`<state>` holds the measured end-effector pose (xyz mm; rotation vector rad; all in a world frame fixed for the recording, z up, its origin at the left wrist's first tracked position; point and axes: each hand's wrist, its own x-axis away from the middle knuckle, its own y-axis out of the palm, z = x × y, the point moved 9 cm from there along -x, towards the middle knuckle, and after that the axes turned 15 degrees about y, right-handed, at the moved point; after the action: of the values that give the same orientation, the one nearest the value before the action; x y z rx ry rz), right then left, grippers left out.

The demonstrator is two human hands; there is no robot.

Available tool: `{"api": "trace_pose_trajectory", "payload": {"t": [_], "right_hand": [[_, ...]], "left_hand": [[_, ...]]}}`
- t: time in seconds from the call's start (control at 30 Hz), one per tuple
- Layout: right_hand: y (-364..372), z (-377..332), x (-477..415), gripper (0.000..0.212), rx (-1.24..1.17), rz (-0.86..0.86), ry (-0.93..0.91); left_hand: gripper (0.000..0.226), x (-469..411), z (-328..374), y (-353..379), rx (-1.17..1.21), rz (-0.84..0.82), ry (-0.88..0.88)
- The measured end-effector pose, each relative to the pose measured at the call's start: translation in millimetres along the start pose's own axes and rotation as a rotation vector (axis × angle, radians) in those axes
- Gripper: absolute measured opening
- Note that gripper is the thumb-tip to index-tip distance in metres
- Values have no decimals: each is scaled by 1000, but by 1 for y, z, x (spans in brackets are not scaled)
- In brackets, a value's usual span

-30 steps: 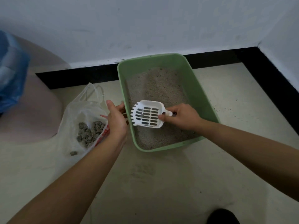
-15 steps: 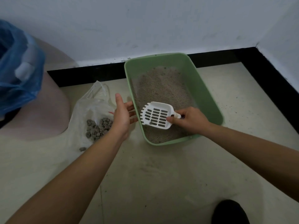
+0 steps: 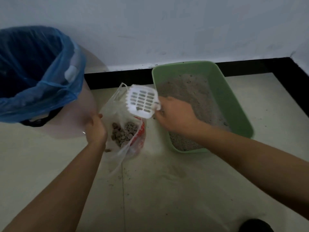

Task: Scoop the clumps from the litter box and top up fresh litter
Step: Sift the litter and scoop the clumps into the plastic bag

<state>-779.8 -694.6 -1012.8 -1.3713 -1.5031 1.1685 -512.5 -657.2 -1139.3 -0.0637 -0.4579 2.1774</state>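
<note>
Now dumping: right hand (image 3: pixel 173 114) grips scoop (image 3: pixel 142 102) over plastic bag (image 3: pixel 115 108). Left hand (image 3: pixel 96 129): grip unclear. Next, probably tip it fully.

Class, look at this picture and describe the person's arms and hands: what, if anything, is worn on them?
Both arms are bare as far up as the frame shows: no sleeve appears on the left forearm or the right forearm. The left hand and right hand wear no gloves. No watch or bracelet shows at either wrist.
</note>
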Motion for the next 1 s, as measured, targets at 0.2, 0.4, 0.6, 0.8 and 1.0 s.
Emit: {"api": "trace_pose_trajectory", "payload": {"t": [0.2, 0.4, 0.6, 0.8, 1.0], "right_hand": [[61, -70, 35, 49, 713, 117, -525], [41, -43, 17, 56, 557, 124, -417], [-26, 43, -26, 33, 335, 71, 90], [-78, 147, -27, 15, 802, 61, 375], [-67, 188, -24, 30, 985, -10, 368]], "left_hand": [[69, 1, -9, -5, 157, 7, -97], [59, 4, 11, 3, 46, 18, -9], [67, 17, 64, 49, -195, -37, 388], [60, 56, 97, 138, -157, -291, 476], [69, 75, 100, 200, -235, -464, 410]]}}
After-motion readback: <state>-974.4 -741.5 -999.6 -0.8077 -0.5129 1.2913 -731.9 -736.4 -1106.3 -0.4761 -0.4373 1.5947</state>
